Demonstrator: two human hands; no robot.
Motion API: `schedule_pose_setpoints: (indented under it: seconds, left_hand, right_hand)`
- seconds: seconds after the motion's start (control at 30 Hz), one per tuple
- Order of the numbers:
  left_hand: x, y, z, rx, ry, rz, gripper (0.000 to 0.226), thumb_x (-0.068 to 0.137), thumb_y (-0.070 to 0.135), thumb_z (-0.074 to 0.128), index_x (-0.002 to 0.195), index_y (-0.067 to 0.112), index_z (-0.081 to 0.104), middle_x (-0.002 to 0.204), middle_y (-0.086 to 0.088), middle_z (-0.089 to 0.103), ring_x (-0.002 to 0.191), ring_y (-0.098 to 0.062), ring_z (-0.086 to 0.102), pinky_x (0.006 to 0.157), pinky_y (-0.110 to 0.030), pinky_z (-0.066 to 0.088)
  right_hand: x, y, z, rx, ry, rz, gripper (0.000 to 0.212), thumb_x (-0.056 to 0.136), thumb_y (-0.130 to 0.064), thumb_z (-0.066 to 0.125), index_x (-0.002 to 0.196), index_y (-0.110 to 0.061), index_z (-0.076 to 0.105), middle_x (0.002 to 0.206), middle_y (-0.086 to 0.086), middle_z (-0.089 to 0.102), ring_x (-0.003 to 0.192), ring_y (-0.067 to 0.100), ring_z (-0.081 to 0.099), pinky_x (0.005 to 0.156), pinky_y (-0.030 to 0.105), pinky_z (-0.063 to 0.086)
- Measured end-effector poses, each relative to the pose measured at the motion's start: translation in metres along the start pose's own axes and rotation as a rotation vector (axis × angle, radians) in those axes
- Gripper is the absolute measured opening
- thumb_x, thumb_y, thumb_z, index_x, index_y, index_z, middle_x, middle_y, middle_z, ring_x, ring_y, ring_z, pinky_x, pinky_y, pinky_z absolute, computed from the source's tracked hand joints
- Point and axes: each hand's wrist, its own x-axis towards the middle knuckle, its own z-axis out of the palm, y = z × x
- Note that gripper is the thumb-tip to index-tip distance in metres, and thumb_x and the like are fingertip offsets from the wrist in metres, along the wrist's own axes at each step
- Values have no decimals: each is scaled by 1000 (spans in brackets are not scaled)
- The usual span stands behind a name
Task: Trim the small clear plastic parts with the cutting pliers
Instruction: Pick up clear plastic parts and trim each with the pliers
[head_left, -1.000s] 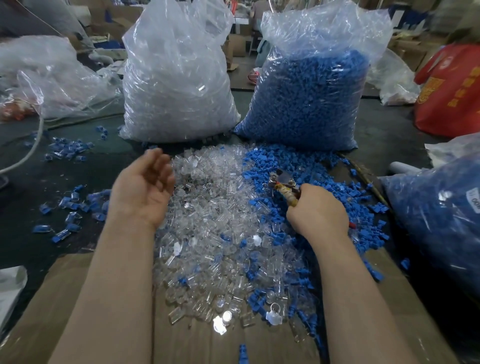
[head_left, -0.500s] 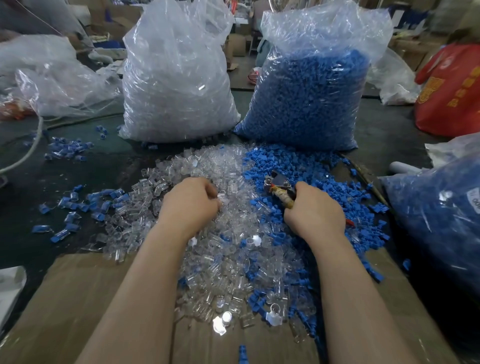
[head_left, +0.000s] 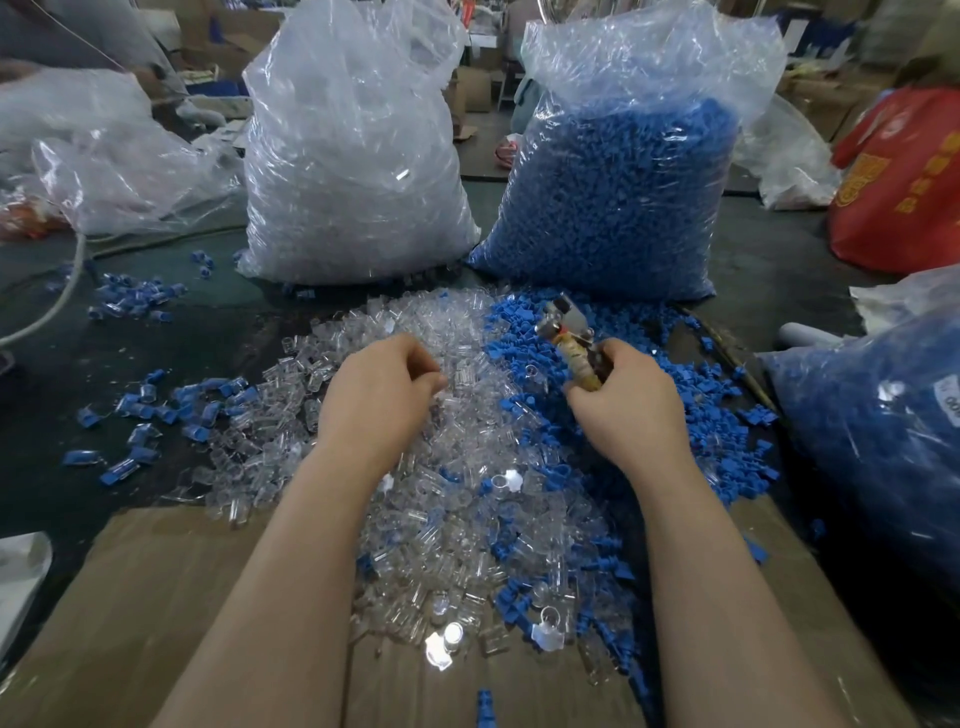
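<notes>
Clear plastic parts (head_left: 457, 499) lie heaped under both our forearms, spilling from the dark table (head_left: 47, 405) onto a sheet of cardboard (head_left: 156, 597) nearest us. Our right hand (head_left: 631, 402) is clenched around the wrapped handles of the cutting pliers (head_left: 569, 340), whose metal head points up and away from the grip, tilted toward the left hand. Our left hand (head_left: 379, 395) sits on the clear heap just left of the pliers, fingers curled with the thumb meeting the fingertips; it seems to pinch one clear piece, though the piece itself is too transparent for us to be sure. Loose blue parts (head_left: 691, 415) spread beneath and to the right of the gripping hand. Beyond the pliers' head stand a bag of clear parts (head_left: 353, 156) and a bag of blue parts (head_left: 623, 192) side by side. More blue pieces (head_left: 166, 410) are scattered well left of the left hand.
</notes>
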Motion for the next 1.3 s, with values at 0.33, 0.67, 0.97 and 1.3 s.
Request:
schedule_pose_setpoints:
  seconds: [0.33,0.67,0.97,1.3]
  left_hand:
    - [-3,18,-3,-919,-161,-139,17,82,3,73,97,11,71,85,-2,77,84,-16,74,77,-24,59]
    - [-6,28,1,-1160,-194,-311,27,66,21,77,92,16,78,79,5,73,71,-7,64,68,-20,56]
    - [-5,29,3,-1433,-203,-360,23,81,2,66,104,2,71,79,-8,75,73,-13,73,66,-19,59]
    - [-9,34,5,-1210,-230,-238,16,84,0,69,95,10,74,79,-1,75,74,-8,71,65,-16,55]
  right_hand:
    - [-4,-11,-8,496,-23,-110,14,88,-16,70,87,-30,66,79,-15,66,69,-3,60,63,15,47]
    - [-14,-21,-10,652,-56,-238,23,91,-8,66,86,-30,69,78,-3,68,59,3,50,54,12,42]
    - [-15,-27,-7,680,-48,-290,17,91,-9,67,84,-25,66,68,-19,65,59,-5,54,58,8,42]
    - [-15,-30,-3,640,0,-315,6,89,-11,70,93,-13,65,73,-25,64,67,-4,58,65,11,46]
